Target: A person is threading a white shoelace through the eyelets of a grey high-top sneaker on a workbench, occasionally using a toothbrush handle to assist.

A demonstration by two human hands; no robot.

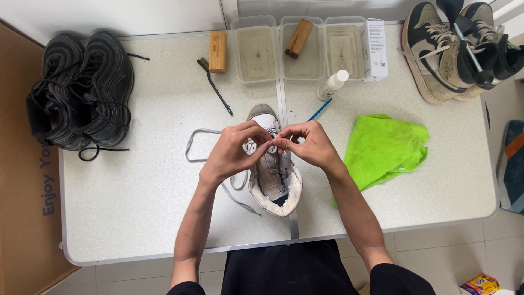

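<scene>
Grey-white canvas and rubber made up the high-top sneaker (274,177), which lay at the centre of the pale speckled table (142,218), toe pointing toward twelve o'clock. The left hand (233,152) and right hand (309,146) met over its eyelets, fingertips pinched together on the flat grey shoelace (196,146), whose loose loop trailed out toward nine o'clock. The lace looked limp, light and thin, likely best gripped near its stiff tip; the shoe seemed soft in the upper and firm at the sole.

At ten o'clock sat a pair of black mesh trainers (82,90), at two o'clock worn black-and-cream high-tops (456,49). A crumpled green microfibre cloth (385,147) lay at three o'clock. At twelve stood three clear plastic tubs (299,49), two wooden brushes (218,52), a thin black brush (214,84) and a white bottle (332,84).
</scene>
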